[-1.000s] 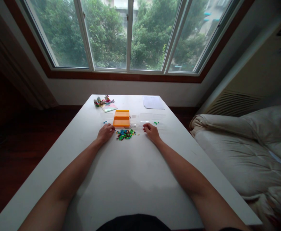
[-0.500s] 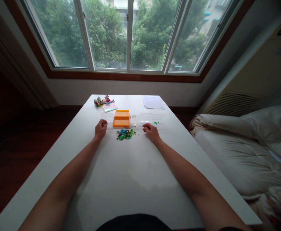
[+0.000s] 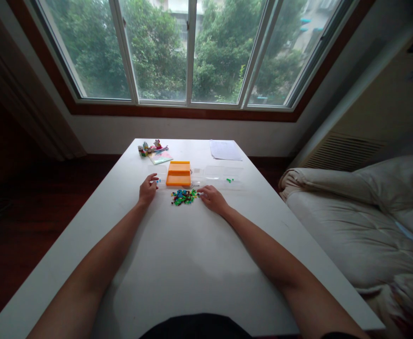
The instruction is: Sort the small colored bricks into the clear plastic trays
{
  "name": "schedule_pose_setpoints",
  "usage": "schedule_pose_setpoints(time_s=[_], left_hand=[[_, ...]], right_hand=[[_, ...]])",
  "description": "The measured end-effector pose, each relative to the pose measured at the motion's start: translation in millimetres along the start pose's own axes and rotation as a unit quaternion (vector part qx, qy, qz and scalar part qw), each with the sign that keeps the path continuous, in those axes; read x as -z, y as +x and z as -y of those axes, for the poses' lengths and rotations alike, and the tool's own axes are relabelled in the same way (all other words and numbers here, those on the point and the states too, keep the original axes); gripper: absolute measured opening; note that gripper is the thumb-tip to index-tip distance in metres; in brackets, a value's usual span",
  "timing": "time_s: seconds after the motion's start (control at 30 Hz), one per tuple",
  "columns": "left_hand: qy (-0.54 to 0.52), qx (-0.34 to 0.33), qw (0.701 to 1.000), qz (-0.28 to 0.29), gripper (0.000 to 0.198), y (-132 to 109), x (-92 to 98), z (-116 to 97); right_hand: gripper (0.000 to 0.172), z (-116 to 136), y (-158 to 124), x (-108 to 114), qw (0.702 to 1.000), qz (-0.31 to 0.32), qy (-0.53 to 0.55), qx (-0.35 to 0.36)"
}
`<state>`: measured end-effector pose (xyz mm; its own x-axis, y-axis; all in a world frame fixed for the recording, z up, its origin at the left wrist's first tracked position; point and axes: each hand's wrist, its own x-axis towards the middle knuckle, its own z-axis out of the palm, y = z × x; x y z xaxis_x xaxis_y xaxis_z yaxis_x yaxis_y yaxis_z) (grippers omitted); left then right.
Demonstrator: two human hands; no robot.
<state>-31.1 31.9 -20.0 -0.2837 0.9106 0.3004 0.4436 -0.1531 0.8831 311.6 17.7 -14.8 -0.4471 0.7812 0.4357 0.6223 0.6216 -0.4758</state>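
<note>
Left hand [image 3: 147, 190], fingers parted, beside tiny blue pieces [image 3: 159, 181]; right hand [image 3: 214, 198] — grip unclear — at the loose multicoloured plastic-piece heap [image 3: 182, 197] on the white surface [image 3: 192, 263] — best pinched singly, lightly.

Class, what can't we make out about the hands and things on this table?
In the head view:
1. Blue pieces: too small to count; the left hand may cover some.
2. Right hand: whether it grips anything from the coloured pile is too small to tell.
3. White papers: any writing is too faint to read.
4. Left arm: cut off by the bottom edge.
</note>
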Motion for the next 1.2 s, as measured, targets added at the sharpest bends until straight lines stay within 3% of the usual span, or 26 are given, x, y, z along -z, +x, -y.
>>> schedule_pose_setpoints(time_s=[0.2,0.57,1.2], left_hand=[[0.031,-0.023,0.999,0.018,0.041,1,-0.7,1],[0.057,-0.050,0.996,0.038,0.036,0,-1.0,2],[0.078,-0.068,0.993,0.055,0.035,1,-2.3,4]], right_hand=[[0.039,9,0,-7,0.994,0.055,-0.086,0.042],[0.021,-5,0,-3,0.995,-0.009,-0.100,-0.023],[0.010,-13,1,-3,0.995,-0.018,-0.081,-0.060]])
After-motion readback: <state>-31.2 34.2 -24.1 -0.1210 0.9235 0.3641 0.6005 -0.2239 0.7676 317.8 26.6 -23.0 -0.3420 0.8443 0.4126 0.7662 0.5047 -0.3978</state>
